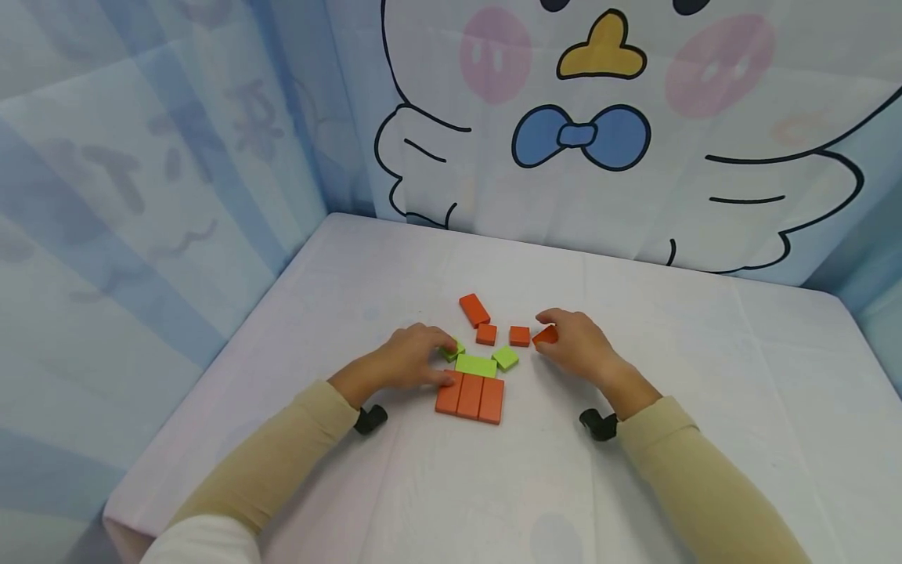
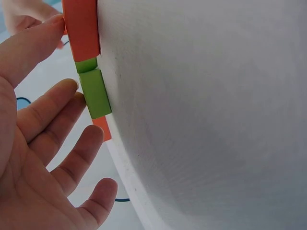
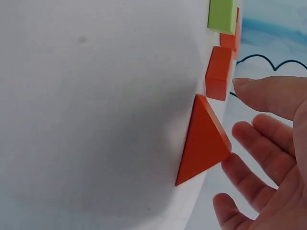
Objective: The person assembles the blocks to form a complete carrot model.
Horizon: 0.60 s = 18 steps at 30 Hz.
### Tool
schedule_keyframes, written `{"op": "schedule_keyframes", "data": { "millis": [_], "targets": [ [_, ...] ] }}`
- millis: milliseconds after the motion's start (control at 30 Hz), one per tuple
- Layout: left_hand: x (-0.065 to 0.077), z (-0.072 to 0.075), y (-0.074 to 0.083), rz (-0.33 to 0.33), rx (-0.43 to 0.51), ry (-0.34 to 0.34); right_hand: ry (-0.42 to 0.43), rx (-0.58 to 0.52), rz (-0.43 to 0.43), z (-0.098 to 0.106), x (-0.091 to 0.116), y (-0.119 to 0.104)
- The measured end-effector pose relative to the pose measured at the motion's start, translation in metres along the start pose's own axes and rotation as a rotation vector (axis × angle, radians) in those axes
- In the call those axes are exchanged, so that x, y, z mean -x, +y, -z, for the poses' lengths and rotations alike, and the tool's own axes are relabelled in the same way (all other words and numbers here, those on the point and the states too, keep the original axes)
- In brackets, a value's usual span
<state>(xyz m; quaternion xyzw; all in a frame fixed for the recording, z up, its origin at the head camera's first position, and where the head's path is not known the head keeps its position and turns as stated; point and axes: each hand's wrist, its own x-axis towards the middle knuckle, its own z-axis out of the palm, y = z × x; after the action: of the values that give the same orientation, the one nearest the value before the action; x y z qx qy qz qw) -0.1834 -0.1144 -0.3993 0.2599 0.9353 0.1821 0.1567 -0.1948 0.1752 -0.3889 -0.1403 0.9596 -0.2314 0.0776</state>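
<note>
My left hand [image 1: 405, 359] reaches in from the left, its thumb touching the leftmost of three orange rectangular blocks [image 1: 470, 397] laid side by side. Its fingertips are right at a small green block [image 2: 95, 94], which they partly cover in the head view. Between the orange row and the fingers lies a longer green block [image 1: 476, 366]. On the other side, my right hand [image 1: 579, 346] is at an orange triangular block [image 3: 204, 143]. The right fingers are spread loosely, one fingertip at the triangle's corner and the thumb beside a small orange block [image 3: 218, 73].
A second small green block [image 1: 505, 359] sits at the longer green one's right end. Behind are another small orange block [image 1: 486, 334] and an orange rectangular block [image 1: 474, 310]. The white-covered table [image 1: 634, 486] meets a printed curtain [image 1: 578, 204] at its back edge.
</note>
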Motion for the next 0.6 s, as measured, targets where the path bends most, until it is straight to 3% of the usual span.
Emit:
{"op": "schedule_keyframes", "data": {
  "millis": [400,600],
  "targets": [
    [0.002,0.000,0.000,-0.013,0.017,0.010,-0.021,0.072,0.030,-0.013,-0.017,-0.008],
    [0.003,0.001,0.000,-0.013,0.014,0.008,-0.035,0.039,0.014,-0.010,-0.014,-0.005]
  ]
}}
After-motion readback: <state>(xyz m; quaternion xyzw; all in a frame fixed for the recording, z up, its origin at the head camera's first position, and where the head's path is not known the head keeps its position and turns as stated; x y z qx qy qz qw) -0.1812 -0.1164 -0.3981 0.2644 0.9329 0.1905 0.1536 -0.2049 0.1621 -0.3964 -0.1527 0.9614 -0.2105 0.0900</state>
